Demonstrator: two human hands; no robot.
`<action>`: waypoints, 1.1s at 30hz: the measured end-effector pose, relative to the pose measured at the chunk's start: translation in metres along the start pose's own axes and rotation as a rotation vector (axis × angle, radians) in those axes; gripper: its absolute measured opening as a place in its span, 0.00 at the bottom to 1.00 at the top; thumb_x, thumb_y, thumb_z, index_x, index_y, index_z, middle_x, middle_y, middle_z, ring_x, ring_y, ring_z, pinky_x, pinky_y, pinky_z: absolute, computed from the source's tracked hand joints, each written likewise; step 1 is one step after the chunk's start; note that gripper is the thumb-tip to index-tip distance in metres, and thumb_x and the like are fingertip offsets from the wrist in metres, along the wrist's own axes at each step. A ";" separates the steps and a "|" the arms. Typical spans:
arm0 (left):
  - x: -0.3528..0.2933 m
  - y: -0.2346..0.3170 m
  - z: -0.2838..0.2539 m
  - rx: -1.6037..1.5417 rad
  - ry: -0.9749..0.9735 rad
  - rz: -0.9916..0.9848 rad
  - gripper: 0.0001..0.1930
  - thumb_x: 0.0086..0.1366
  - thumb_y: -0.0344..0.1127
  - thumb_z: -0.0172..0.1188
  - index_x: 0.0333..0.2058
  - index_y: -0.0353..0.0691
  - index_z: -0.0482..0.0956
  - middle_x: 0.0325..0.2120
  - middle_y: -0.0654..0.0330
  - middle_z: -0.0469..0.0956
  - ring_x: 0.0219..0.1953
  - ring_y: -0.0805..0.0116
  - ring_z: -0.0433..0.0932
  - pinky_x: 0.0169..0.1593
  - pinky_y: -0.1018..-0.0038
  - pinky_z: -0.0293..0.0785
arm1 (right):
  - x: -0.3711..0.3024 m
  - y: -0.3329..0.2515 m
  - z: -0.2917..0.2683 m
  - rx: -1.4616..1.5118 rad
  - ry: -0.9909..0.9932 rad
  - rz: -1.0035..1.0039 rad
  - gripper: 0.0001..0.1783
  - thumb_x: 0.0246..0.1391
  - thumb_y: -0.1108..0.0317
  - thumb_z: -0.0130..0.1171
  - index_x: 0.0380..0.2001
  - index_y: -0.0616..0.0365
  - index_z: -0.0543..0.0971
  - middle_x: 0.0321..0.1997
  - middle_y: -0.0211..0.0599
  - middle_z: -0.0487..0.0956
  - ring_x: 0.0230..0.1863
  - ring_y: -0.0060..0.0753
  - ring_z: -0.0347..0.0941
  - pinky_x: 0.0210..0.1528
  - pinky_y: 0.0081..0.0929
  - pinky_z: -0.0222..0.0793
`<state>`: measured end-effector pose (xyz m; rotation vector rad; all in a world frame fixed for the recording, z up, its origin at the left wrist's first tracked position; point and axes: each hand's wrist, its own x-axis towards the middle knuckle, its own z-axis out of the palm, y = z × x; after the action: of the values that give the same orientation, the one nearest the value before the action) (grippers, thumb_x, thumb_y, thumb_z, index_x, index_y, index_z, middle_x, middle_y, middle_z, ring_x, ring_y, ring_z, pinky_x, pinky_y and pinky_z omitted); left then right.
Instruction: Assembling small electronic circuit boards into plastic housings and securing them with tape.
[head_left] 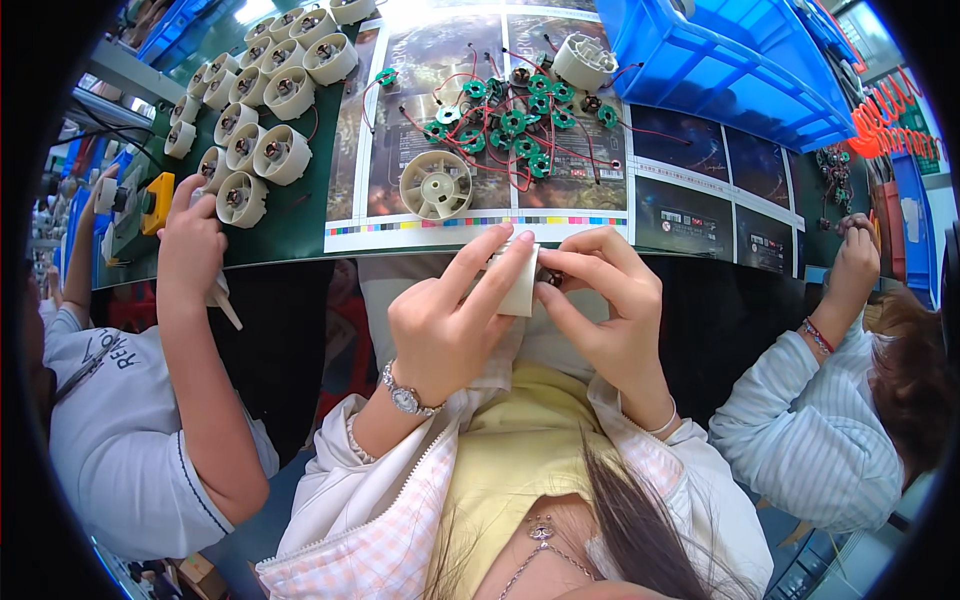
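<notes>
My left hand [445, 315] is closed around a cream plastic round housing [517, 290], held on its side just off the table's front edge. Pinched in the fingertips of my right hand [610, 300] is a small dark motor [549, 276], right against the housing's open side; the fingers partly hide it. Beyond my hands, a similar cream housing [436, 186] lies open side up. Behind it spreads a heap of small round green circuit boards [513, 122] with red and black wires. Another cream housing [584, 62] stands at the back of the heap.
Several cream housings with motors inside [281, 155] stand at the left. A co-worker's hand [192, 245] reaches among them, near a yellow block [157, 203]. Printed sheets [480, 232] cover the table. A blue crate [730, 70] stands back right; another person's hand [855, 250] is far right.
</notes>
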<state>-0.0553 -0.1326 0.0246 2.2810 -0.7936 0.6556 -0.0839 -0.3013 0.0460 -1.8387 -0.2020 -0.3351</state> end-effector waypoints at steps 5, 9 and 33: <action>-0.004 -0.003 -0.001 0.010 0.002 0.032 0.24 0.46 0.37 0.68 0.47 0.48 0.83 0.47 0.64 0.81 0.16 0.79 0.67 0.19 0.82 0.62 | -0.002 0.005 -0.001 0.092 -0.070 0.069 0.12 0.44 0.83 0.64 0.36 0.67 0.82 0.36 0.36 0.78 0.29 0.21 0.72 0.31 0.15 0.71; 0.002 -0.003 -0.008 0.001 0.028 0.139 0.22 0.48 0.39 0.69 0.45 0.46 0.82 0.45 0.64 0.82 0.17 0.79 0.68 0.19 0.82 0.62 | -0.002 0.005 -0.011 0.403 -0.133 0.252 0.12 0.44 0.83 0.64 0.36 0.69 0.81 0.35 0.39 0.78 0.29 0.22 0.72 0.31 0.14 0.71; 0.032 0.049 -0.018 -0.413 -0.082 0.093 0.18 0.46 0.30 0.69 0.39 0.43 0.80 0.37 0.66 0.77 0.16 0.75 0.64 0.20 0.82 0.63 | -0.038 0.051 0.010 1.266 -0.184 0.470 0.04 0.48 0.74 0.66 0.30 0.59 0.82 0.28 0.29 0.81 0.26 0.15 0.70 0.28 0.11 0.68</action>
<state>-0.0710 -0.1623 0.0757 1.9130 -0.9790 0.3948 -0.1029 -0.3056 -0.0156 -0.6101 -0.0611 0.2734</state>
